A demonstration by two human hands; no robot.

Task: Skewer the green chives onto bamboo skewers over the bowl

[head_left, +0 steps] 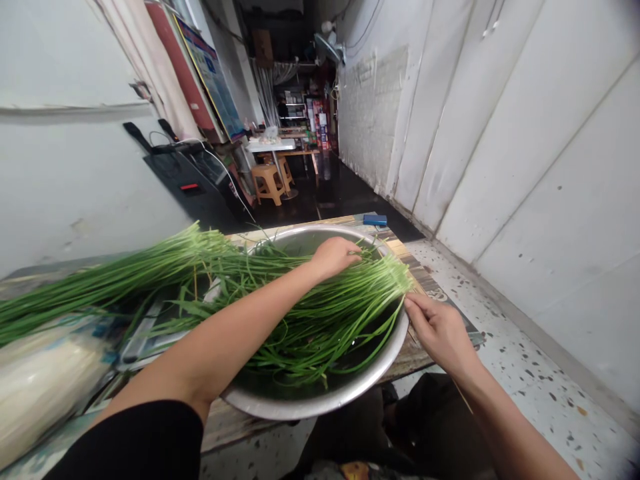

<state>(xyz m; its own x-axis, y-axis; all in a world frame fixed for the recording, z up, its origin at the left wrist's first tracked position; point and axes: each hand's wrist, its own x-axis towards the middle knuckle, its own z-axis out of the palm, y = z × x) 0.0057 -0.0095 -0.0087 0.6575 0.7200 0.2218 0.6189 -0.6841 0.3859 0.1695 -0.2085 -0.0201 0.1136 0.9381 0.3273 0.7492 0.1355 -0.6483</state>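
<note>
A wide metal basin (320,408) holds a thick heap of long green chives (320,313), their pale cut ends bunched at the right rim. My left hand (337,258) reaches across the heap, with its curled fingers closed on chive stalks near the back of the basin; the fingertips are partly hidden. At the right rim, my right hand (440,327) pinches a chive stalk by its pale end between thumb and forefinger. A thin pale strand (463,397) shows below that hand.
Another pile of chives (110,280) lies left of the basin, beside a filled clear plastic bag (45,387). A small blue box (375,220) sits at the wooden table's far edge (345,221). Beyond are stools (269,181) and a white table (270,145); a wall (540,133) runs along the right.
</note>
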